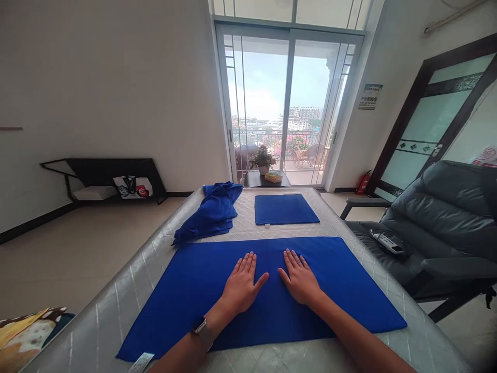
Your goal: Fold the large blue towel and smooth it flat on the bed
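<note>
I take the spread blue cloth as my landmark: it lies flat on the mattress, its long side running crosswise in front of me. A white label sticks out at its near left corner. My left hand, below a wristwatch, and my right hand both rest palm down around the middle of the cloth, a little apart, fingers extended and grasping nothing. Its surface looks smooth under them, with no crease that I can make out.

At the cloth's far left edge sits a crumpled blue heap; I can't tell how many pieces are in it. Just past the far edge, apart from it, lies a smaller blue rectangle, flat and neat, apparently folded.

I'd judge the work partway along: one piece looks finished, the one under my hands is laid out but not doubled over, and the heap is untouched. Well beyond the cloth, a potted plant and a tissue box stand before the sliding door.
</note>
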The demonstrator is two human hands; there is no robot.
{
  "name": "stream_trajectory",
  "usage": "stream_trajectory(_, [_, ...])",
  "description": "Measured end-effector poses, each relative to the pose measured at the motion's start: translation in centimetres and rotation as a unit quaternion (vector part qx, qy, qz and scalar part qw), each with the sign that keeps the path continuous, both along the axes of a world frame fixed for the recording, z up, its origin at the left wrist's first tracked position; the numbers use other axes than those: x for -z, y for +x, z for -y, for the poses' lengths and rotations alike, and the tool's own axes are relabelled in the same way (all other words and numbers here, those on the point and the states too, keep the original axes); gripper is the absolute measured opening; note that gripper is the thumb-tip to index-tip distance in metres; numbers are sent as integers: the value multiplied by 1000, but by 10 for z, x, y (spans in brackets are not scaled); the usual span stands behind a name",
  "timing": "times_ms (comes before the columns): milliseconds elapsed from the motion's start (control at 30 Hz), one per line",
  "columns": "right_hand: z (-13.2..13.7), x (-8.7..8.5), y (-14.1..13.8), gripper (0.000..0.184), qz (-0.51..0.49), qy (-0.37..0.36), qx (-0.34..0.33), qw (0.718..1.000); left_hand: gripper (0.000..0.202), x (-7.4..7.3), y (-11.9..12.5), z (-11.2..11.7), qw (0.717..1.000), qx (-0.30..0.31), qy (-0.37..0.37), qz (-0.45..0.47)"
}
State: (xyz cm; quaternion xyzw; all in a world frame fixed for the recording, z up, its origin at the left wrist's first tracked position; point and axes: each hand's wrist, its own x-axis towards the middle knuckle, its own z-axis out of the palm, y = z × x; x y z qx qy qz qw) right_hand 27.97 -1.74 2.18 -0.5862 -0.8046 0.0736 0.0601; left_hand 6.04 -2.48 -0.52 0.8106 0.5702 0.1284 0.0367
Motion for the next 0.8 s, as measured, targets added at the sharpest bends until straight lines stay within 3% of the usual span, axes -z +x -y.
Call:
stream_trajectory(133, [-3,6,76,75,45,9,75,996,79,9,-73,2,998,-52,5,-21])
stream_trajectory(267, [-2,20,161,74,77,26,159,984,80,36,-170,13,990,-131,26,-42])
stream_trajectory(367, [0,31,197,76,70,51,173,981,81,51,-218,24,986,-157,41,-45])
stream_trajectory(467, [2,36,205,77,67,54,175,981,82,56,-234,31,983,-176,38,-45])
stream_trajectory(800, [-1,34,203,77,66,41,176,981,79,58,-234,28,982,-182,38,-38])
